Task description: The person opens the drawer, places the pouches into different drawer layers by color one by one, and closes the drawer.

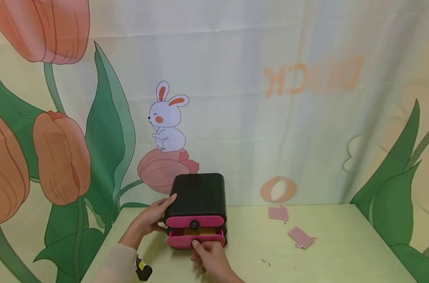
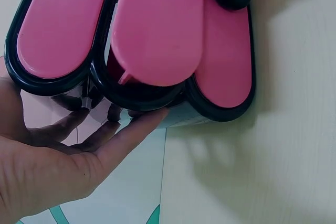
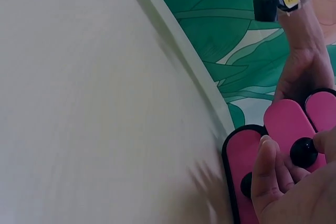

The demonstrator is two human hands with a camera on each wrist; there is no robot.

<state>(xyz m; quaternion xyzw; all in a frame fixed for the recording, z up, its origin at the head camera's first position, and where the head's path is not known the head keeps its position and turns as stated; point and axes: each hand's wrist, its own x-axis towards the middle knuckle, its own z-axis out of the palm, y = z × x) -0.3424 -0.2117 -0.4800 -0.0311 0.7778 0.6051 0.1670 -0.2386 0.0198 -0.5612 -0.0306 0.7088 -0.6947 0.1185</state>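
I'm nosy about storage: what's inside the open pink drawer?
Something yellowish-brown, unclear what, shows inside the open drawer; its front hides the floor, and the cabinet covers the back.

A drawer cabinet stands on the desk, left of centre, before a curtain. Middle drawer projects forward between top drawer and bottom drawer. Left grip: at the cabinet's left side. Right grip: in front, on the middle knob. Far pouch lies right of the cabinet; near pouch lies forward and right of that one.
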